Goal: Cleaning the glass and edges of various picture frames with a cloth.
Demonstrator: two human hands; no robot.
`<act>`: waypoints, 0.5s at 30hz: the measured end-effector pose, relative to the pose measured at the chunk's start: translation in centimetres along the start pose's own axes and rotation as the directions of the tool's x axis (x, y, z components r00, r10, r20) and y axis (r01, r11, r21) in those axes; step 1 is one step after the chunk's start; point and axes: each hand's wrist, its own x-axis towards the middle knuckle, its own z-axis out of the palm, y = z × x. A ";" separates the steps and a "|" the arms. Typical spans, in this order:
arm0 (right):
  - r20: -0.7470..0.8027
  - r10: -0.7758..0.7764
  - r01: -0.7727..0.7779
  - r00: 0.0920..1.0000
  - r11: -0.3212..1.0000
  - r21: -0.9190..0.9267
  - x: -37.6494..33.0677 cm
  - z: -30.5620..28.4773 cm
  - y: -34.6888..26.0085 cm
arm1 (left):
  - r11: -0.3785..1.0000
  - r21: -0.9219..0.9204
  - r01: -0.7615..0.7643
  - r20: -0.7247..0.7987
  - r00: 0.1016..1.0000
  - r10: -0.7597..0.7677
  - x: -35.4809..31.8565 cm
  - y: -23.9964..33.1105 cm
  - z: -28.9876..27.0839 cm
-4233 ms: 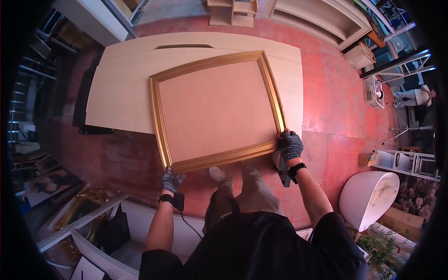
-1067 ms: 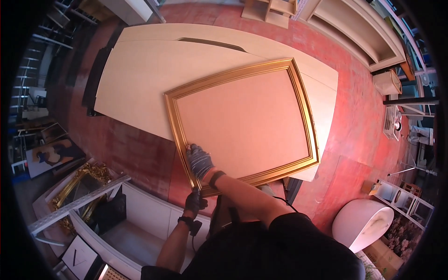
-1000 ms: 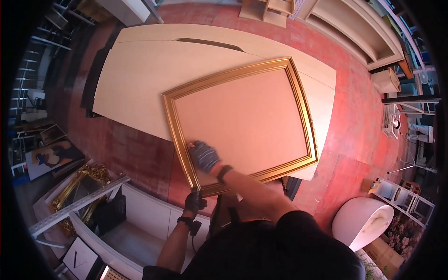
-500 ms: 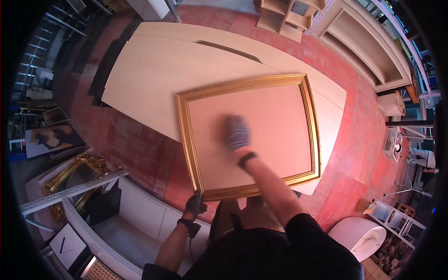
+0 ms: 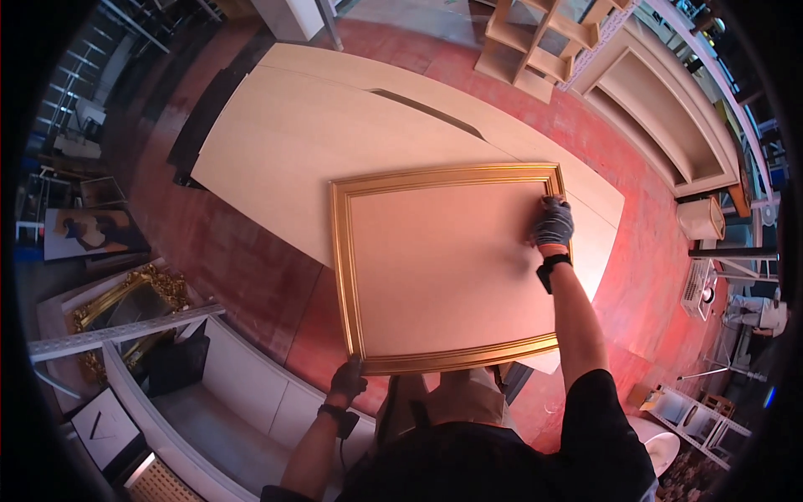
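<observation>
Gilded picture frame [image 5: 447, 272] with a plain pinkish panel, lying flat on pale sheets of board [image 5: 335, 142] spread over the red floor [image 5: 242, 259], its near edge overhanging the boards' near edge. The gloved right hand [image 5: 552, 224] reaches to the frame's far right corner — its fingers [image 5: 548, 203] curled down onto the gold moulding there, though whether they grip it or merely press cannot be told. The gloved left hand [image 5: 347, 381] sits at the near left corner, fingers closed around the frame's lower edge — touching it from below.
</observation>
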 end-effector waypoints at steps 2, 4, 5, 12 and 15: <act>0.036 -0.226 0.224 0.974 0.910 -0.350 0.2 1.6 0.7 | 1.000 -0.009 -0.001 -0.003 1.000 0.001 -0.3 0.3 -0.1; 0.040 -0.283 0.271 0.958 0.856 -0.439 -1.5 5.6 -1.4 | 1.000 0.006 0.016 -0.007 1.000 -0.016 -0.7 0.8 -0.1; -0.026 -0.286 0.262 0.958 0.906 -0.331 -3.6 8.9 -3.6 | 0.999 -0.022 0.029 -0.012 1.000 -0.029 -0.9 1.0 -0.1; 0.645 -0.400 0.605 0.651 0.787 -0.123 -18.8 25.0 -24.6 | 0.998 0.019 -0.066 -0.055 0.996 0.067 -2.0 2.4 -0.6; 0.516 -0.497 0.642 0.698 0.753 -0.143 -16.1 25.0 -26.2 | 0.877 -0.462 0.131 -0.001 0.989 -0.149 -2.7 3.2 0.0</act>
